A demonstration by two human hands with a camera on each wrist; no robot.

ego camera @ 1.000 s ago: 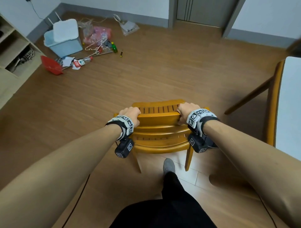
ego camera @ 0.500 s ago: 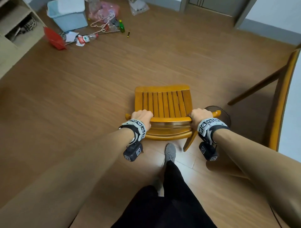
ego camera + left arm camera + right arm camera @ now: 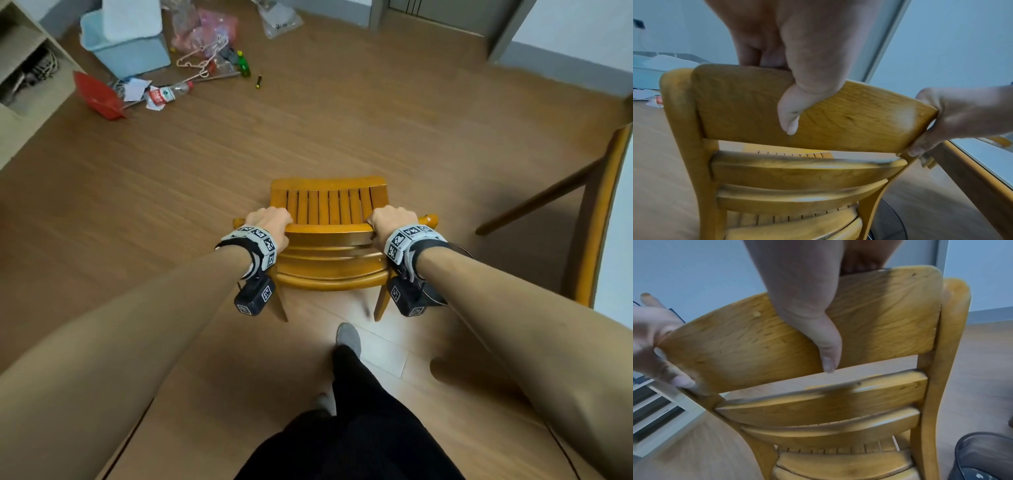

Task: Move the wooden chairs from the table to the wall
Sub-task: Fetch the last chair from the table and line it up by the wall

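A honey-coloured wooden chair (image 3: 329, 209) with a slatted seat stands in front of me on the wood floor, its back toward me. My left hand (image 3: 269, 222) grips the left end of its top rail (image 3: 818, 112), thumb on the near face and fingers over the far side. My right hand (image 3: 394, 221) grips the right end of the same rail (image 3: 879, 313) in the same way. The white-topped table (image 3: 616, 219) with its wooden frame is at the right edge of the head view. A grey wall with skirting (image 3: 565, 41) runs along the far side.
A light-blue bin (image 3: 126, 44), a red dustpan (image 3: 97, 97), bottles, hangers and bags (image 3: 205, 37) litter the floor at the far left. A beige shelf unit (image 3: 24, 68) stands on the left. A dark round bin (image 3: 982, 456) sits by the chair's right rear leg. My grey-socked foot (image 3: 347, 335) is behind the chair.
The chair has swung away from the table; the floor clutter now appears nearer and further toward the upper left. Both hands keep their grip on the top rail.
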